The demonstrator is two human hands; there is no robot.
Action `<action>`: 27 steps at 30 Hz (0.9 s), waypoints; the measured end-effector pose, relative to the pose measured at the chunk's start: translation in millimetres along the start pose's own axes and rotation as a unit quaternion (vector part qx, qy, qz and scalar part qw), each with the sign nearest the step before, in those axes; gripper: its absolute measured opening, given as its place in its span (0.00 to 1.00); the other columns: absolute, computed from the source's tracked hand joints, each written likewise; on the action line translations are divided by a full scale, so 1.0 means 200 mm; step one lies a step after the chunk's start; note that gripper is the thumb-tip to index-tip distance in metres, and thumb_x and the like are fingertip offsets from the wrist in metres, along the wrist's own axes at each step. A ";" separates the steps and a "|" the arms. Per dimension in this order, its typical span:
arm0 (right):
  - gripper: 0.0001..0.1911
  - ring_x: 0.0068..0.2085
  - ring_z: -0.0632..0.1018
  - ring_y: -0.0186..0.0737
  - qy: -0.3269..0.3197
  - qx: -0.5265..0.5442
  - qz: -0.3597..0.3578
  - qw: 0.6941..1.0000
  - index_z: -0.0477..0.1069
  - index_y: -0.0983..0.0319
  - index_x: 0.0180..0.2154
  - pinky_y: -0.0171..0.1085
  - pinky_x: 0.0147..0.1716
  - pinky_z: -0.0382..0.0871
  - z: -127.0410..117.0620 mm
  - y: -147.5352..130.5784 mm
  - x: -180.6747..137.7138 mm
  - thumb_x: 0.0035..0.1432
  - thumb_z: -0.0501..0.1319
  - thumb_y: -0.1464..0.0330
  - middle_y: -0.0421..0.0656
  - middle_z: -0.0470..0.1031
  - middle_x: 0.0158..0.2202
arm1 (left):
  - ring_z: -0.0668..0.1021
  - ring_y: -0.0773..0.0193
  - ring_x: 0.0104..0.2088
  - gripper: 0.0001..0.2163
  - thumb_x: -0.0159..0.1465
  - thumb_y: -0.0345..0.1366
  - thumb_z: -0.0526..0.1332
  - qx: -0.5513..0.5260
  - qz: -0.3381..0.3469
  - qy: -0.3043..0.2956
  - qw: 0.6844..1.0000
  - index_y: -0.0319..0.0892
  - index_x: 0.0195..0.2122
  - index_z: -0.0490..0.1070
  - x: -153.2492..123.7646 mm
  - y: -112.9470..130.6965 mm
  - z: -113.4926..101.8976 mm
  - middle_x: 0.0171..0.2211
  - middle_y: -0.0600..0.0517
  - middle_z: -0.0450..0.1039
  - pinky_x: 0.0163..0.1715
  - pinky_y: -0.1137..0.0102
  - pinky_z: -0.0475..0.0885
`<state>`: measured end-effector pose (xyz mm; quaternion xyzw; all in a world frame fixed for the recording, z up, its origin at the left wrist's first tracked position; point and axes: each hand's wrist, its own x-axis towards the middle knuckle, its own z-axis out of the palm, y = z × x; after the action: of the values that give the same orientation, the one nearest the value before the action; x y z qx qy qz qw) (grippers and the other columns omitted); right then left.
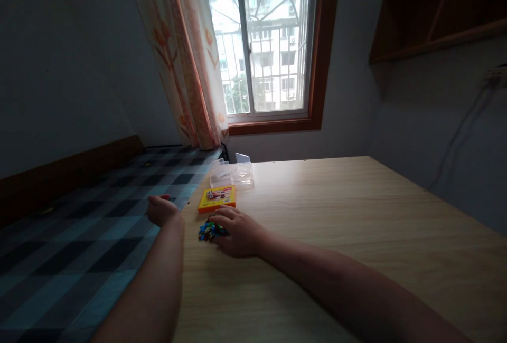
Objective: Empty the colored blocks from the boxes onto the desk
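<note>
My right hand point(235, 232) rests on the wooden table point(336, 216), fingers curled over a small pile of coloured pieces point(208, 230) at the table's left edge; whether it grips any of them is unclear. Just beyond the pile lies a yellow and orange box point(217, 198). My left hand point(160, 209) hovers past the table's left edge, over the checked bedcover point(79, 237), with its fingers curled in; a bit of red shows at its top. What it holds, if anything, is hidden.
A clear plastic case point(233, 174) lies open behind the yellow box. A window with a curtain point(190, 58) is at the back. A wooden shelf point(435, 10) hangs on the right wall.
</note>
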<state>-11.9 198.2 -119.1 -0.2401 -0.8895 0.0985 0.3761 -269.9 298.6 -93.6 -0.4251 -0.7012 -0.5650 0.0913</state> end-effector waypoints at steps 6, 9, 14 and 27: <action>0.43 0.72 0.48 0.53 -0.108 -0.072 0.124 0.984 0.48 0.59 0.72 0.53 0.70 0.45 -0.36 0.10 -0.39 0.61 0.62 0.56 0.50 0.46 0.73 | 0.77 0.55 0.47 0.11 0.72 0.40 0.56 0.006 0.130 -0.016 0.991 0.38 0.40 0.73 -0.08 0.17 -0.03 0.41 0.47 0.75 0.52 0.52 0.70; 0.44 0.73 0.44 0.52 -0.161 -0.110 0.194 0.961 0.41 0.59 0.73 0.52 0.71 0.40 -0.53 0.14 -0.58 0.64 0.58 0.54 0.49 0.40 0.74 | 0.74 0.50 0.49 0.15 0.71 0.35 0.48 -0.015 0.237 -0.071 0.969 0.40 0.33 0.73 -0.13 0.33 -0.08 0.39 0.43 0.74 0.57 0.50 0.63; 0.40 0.73 0.43 0.49 -0.224 -0.169 0.334 0.900 0.45 0.59 0.73 0.49 0.71 0.35 -0.70 0.20 -0.76 0.68 0.46 0.48 0.46 0.40 0.74 | 0.69 0.47 0.56 0.15 0.70 0.41 0.48 -0.050 0.368 -0.171 0.913 0.42 0.43 0.72 -0.44 0.64 -0.15 0.52 0.42 0.71 0.61 0.50 0.58; 0.39 0.73 0.45 0.52 -0.181 -0.235 0.444 0.846 0.47 0.62 0.72 0.54 0.69 0.37 -0.77 0.49 -0.74 0.68 0.42 0.48 0.48 0.41 0.74 | 0.62 0.50 0.68 0.27 0.71 0.48 0.52 0.064 0.395 -0.482 0.779 0.35 0.65 0.62 -1.02 0.72 0.15 0.66 0.38 0.62 0.66 0.58 0.58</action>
<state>222.0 208.7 -138.2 -0.6682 -0.7370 0.0843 0.0564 -32.3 224.0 -124.3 -0.8749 -0.4588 -0.1543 -0.0160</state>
